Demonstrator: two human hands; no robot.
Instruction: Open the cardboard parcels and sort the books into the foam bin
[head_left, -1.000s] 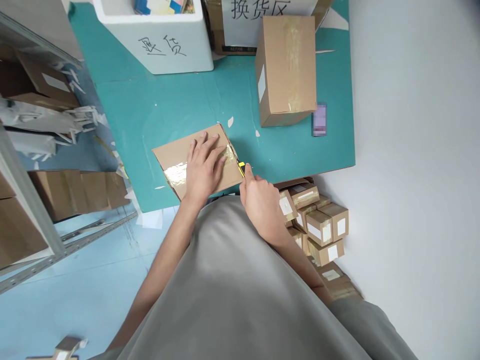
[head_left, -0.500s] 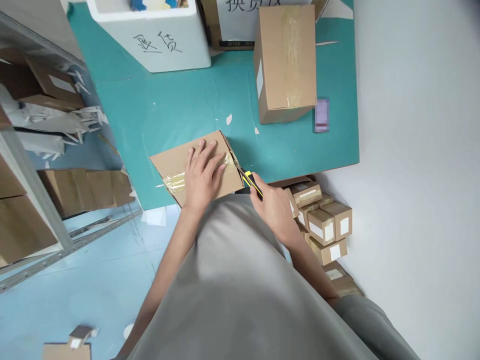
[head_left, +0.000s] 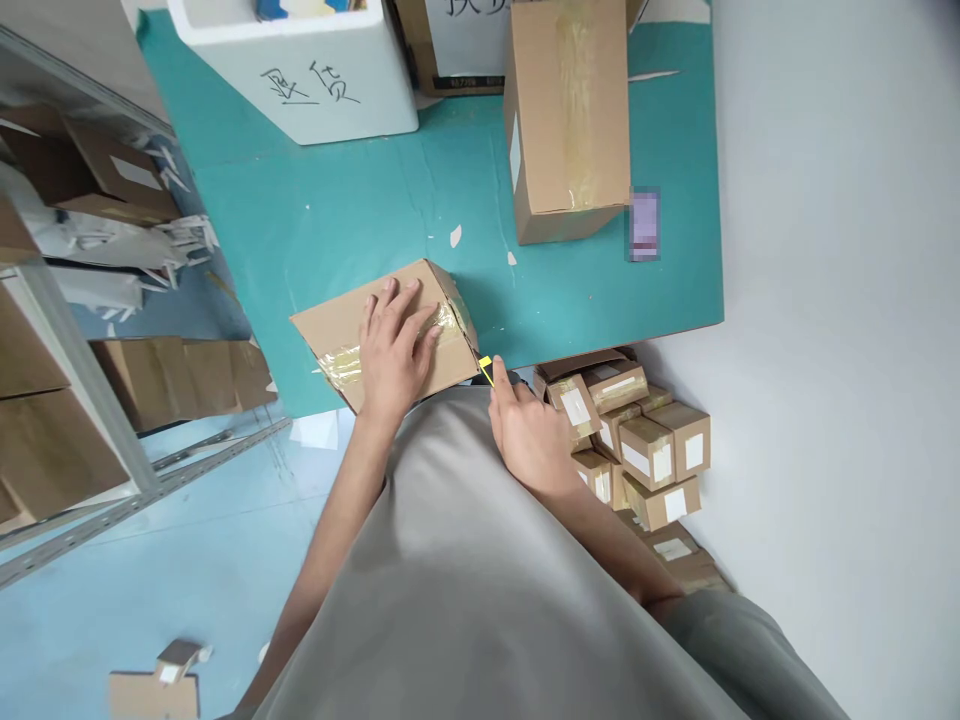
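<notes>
A taped cardboard box (head_left: pixel 337 308) lies at the near edge of the green table, turned at an angle. My left hand (head_left: pixel 394 350) rests flat on its top with the fingers spread, beside the shiny packing tape (head_left: pixel 341 365). In my right hand (head_left: pixel 525 420) is a black and yellow box cutter (head_left: pixel 486 366), its front end at the box's right near corner. The blade itself is hidden or too small to make out.
A larger taped box (head_left: pixel 555 110) stands at the back right, beside a blurred purple item (head_left: pixel 644 225). At the back left is a white foam bin (head_left: pixel 337 90). Several small boxes (head_left: pixel 645 450) are stacked below the green table's (head_left: pixel 337 210) right edge. Shelving (head_left: pixel 97 400) stands left.
My right hand has moved the box cutter down along the box's right end to its near corner. My left hand stays on the box, which sits slightly further left in view.
</notes>
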